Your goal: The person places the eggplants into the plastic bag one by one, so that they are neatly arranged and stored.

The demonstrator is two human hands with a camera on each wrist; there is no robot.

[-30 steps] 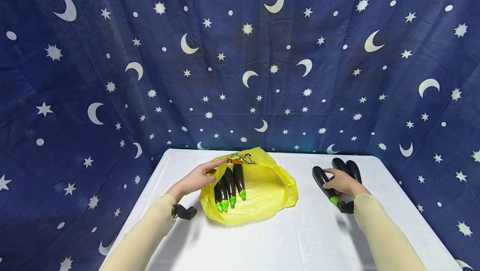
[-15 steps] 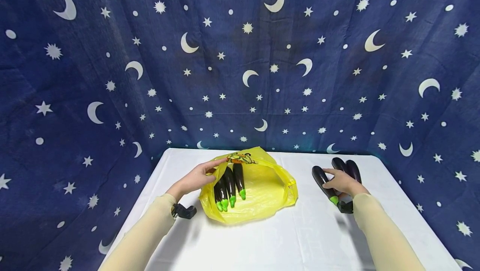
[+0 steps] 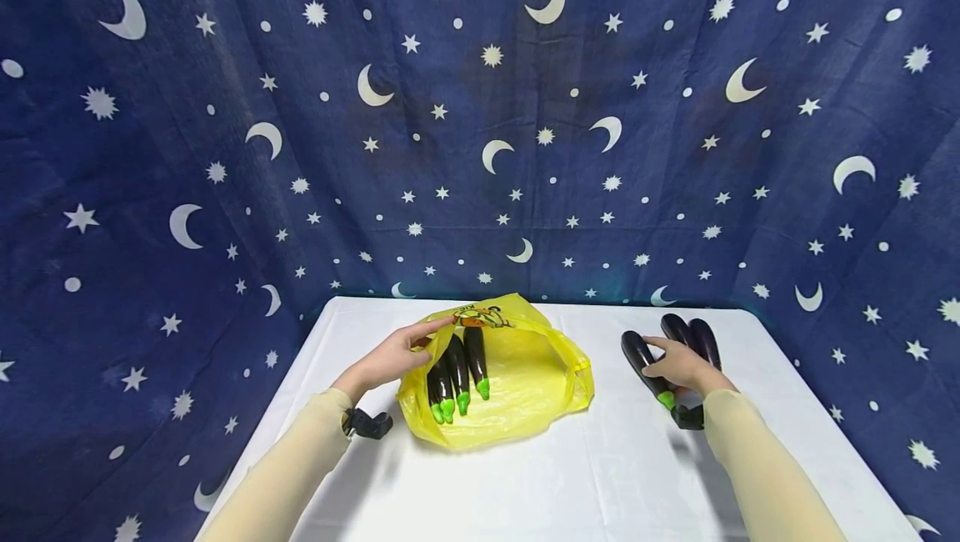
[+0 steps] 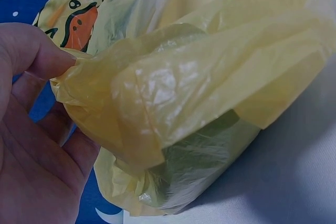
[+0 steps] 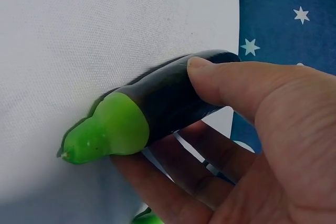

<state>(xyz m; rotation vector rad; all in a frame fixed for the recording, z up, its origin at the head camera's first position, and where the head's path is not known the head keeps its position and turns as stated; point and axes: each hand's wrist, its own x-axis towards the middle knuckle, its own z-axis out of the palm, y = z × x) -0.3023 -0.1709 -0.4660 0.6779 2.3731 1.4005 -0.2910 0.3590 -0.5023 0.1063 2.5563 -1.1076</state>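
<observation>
A yellow plastic bag (image 3: 525,392) lies on the table with its mouth spread toward me. Several dark eggplants (image 3: 458,363) with green stems rest inside, at the bag's left. My left hand (image 3: 386,358) pinches the bag's left rim; in the left wrist view the thumb (image 4: 42,56) presses the thin film against the fingers. At the right, my right hand (image 3: 682,365) grips an eggplant (image 3: 637,352). The right wrist view shows this eggplant (image 5: 168,95) between thumb and fingers, its green cap pointing left, close over the cloth.
Two more eggplants (image 3: 703,338) lie just behind and right of my right hand. The white-covered table (image 3: 517,492) ends at a dark blue curtain (image 3: 480,150) with moons and stars. A black wrist camera (image 3: 367,424) sits at my left wrist.
Both hands, the bag and the eggplants stay almost in place. The whole head view has shifted very slightly.
</observation>
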